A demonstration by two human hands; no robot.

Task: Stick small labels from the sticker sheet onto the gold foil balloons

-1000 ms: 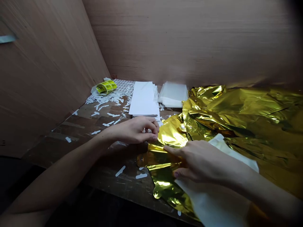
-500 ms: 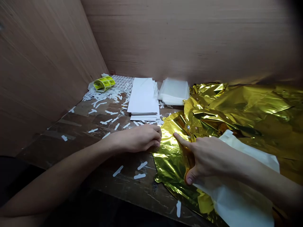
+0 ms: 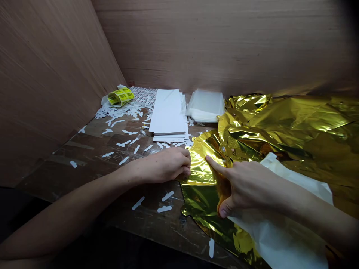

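A flat, deflated gold foil balloon with small tabs along its edge lies at the front of the table. My left hand is closed at the foil's left edge, with its fingertips curled under and partly hidden. My right hand rests on the foil, forefinger stretched out to the left and thumb spread apart. The foil bends in a fold below that forefinger. Under my right wrist lies a whitish translucent sheet or bag.
A stack of white cards and a pile of clear plastic bags stand at the back. More crumpled gold foil covers the right. Small white strips litter the table. A yellow label roll lies back left; wooden panels enclose the space.
Both hands hold almost the same position on the foil. The whole view has shifted slightly, and the sheen on the foil's lower part looks darker.
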